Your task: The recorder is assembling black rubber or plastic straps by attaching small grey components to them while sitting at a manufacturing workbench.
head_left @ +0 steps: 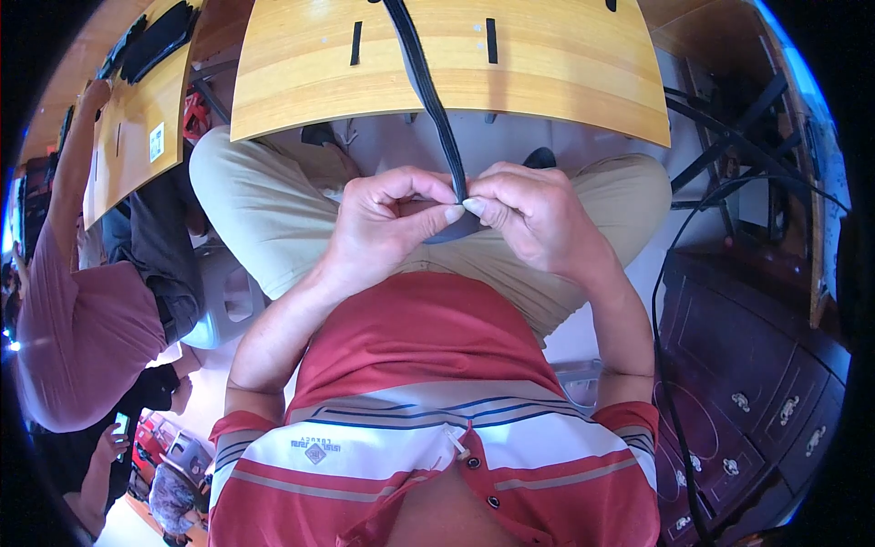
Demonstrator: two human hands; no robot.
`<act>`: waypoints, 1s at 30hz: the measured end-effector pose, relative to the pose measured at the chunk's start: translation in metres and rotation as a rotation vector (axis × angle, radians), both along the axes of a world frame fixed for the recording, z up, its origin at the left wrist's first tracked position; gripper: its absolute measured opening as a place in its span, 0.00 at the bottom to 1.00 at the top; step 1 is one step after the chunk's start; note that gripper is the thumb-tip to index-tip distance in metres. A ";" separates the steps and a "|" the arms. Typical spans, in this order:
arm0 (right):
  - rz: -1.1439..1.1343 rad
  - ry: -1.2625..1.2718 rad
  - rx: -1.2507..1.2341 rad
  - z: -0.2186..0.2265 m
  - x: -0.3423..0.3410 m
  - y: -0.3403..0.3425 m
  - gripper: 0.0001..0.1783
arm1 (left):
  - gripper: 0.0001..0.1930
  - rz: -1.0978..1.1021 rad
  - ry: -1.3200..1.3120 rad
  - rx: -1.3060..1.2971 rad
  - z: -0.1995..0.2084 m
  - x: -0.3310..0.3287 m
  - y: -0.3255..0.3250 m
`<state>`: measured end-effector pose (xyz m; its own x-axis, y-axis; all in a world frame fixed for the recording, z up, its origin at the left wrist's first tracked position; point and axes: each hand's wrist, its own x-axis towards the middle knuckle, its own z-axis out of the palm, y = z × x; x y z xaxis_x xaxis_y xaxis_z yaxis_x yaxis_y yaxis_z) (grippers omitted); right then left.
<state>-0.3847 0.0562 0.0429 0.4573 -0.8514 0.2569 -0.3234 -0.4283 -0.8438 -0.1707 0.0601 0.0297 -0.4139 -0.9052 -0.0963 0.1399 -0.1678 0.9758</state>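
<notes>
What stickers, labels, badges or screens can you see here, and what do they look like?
Small square white sticker with a black pattern: on the light wooden table at the left.
Small grey diamond-shaped badge with tiny lettering: on the white band of the red striped shirt.
Small phone with a lit screen: in another person's hand, lower left.

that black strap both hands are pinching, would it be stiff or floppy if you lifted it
Probably floppy: the long flat black strap drapes off the wooden desk edge and curves to the left hand and right hand. Likely light, since fingertips alone hold it. Unlikely to roll, being flat.
</notes>
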 end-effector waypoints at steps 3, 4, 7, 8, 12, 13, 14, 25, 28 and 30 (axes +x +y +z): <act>-0.013 0.010 0.047 0.002 0.001 0.000 0.05 | 0.05 -0.001 -0.074 -0.023 -0.001 -0.001 0.001; -0.025 0.006 0.052 0.003 0.002 0.001 0.04 | 0.05 0.002 -0.076 -0.030 -0.001 -0.002 0.001; -0.019 0.024 0.073 0.005 0.002 0.002 0.04 | 0.05 -0.008 -0.104 -0.040 0.000 -0.001 0.002; -0.020 0.024 0.074 0.005 0.002 0.002 0.04 | 0.04 -0.019 -0.130 -0.043 0.000 -0.001 0.002; -0.013 0.017 0.098 0.007 0.001 0.002 0.05 | 0.04 -0.009 -0.101 -0.009 -0.002 -0.001 0.003; -0.014 0.013 0.107 0.008 0.001 0.002 0.05 | 0.04 -0.019 -0.072 -0.003 -0.002 -0.001 0.003; -0.013 0.013 0.107 0.007 0.001 0.001 0.05 | 0.05 -0.028 -0.044 0.003 -0.002 0.000 0.002; -0.132 0.000 -0.388 -0.002 0.004 0.003 0.17 | 0.07 0.008 0.121 0.055 0.022 -0.003 -0.004; -0.205 0.026 -0.545 0.001 0.008 0.003 0.19 | 0.08 0.011 0.146 0.066 0.026 -0.005 -0.002; -0.215 0.031 -0.616 0.004 0.008 0.001 0.19 | 0.08 0.015 0.168 0.078 0.029 -0.007 0.000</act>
<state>-0.3769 0.0572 0.0465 0.3079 -0.6261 0.7164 -0.4760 -0.7533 -0.4538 -0.1780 0.0603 0.0587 -0.4165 -0.9039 -0.0973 0.3024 -0.2386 0.9228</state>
